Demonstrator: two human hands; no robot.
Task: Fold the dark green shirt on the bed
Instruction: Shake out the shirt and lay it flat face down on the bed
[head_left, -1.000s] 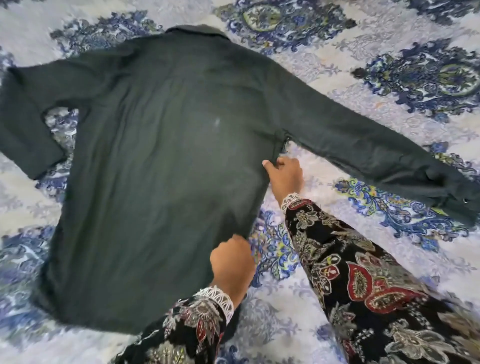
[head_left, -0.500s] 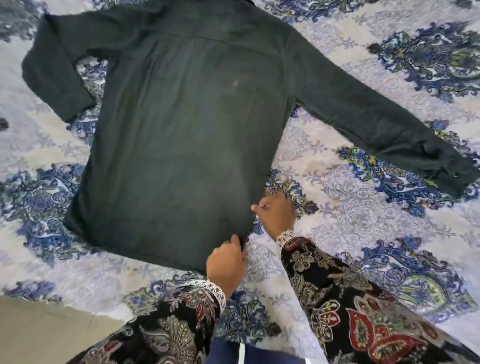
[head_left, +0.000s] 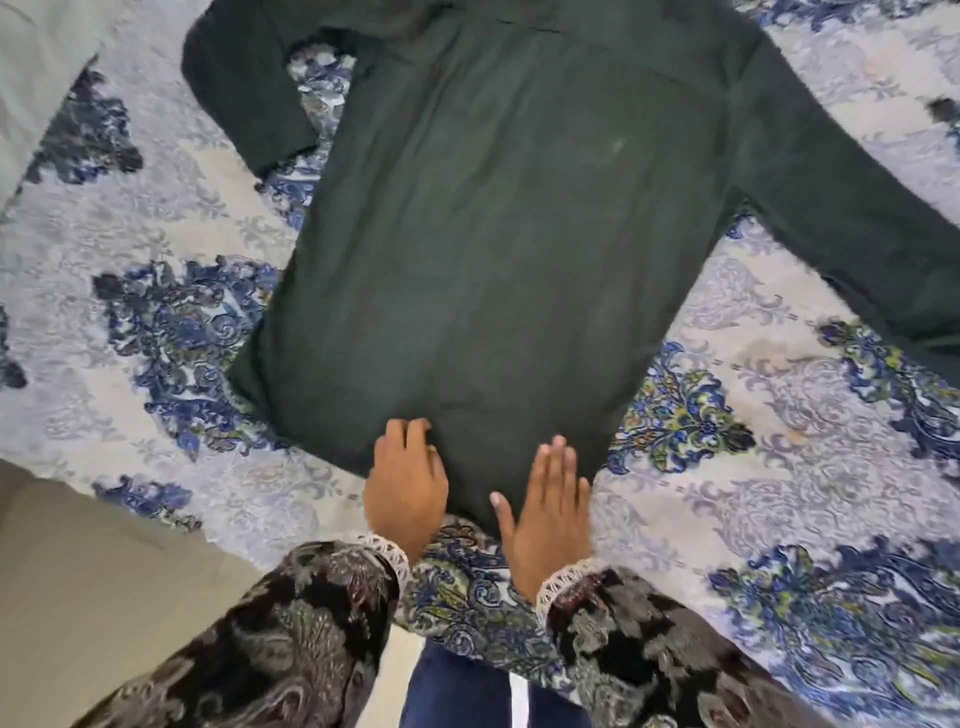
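Note:
The dark green shirt (head_left: 498, 249) lies flat and spread on the bed, its hem towards me. Its left sleeve (head_left: 244, 88) bends back near the top left, and its right sleeve (head_left: 852, 218) stretches out past the right edge of the view. My left hand (head_left: 405, 483) rests on the hem with its fingers loosely bent on the cloth. My right hand (head_left: 548, 499) lies flat on the hem beside it, fingers straight and pressing down. The collar is cut off at the top.
A white bedspread (head_left: 779, 467) with blue floral patterns covers the bed. The bed's edge runs along the lower left, with beige floor (head_left: 78, 597) beyond it. A pale grey surface (head_left: 31, 78) shows at the top left.
Both hands let go of the shirt's lower right corner and side seam and moved left onto the middle of the hem. The right hand flattened out. The view tilted down towards the bed's edge.

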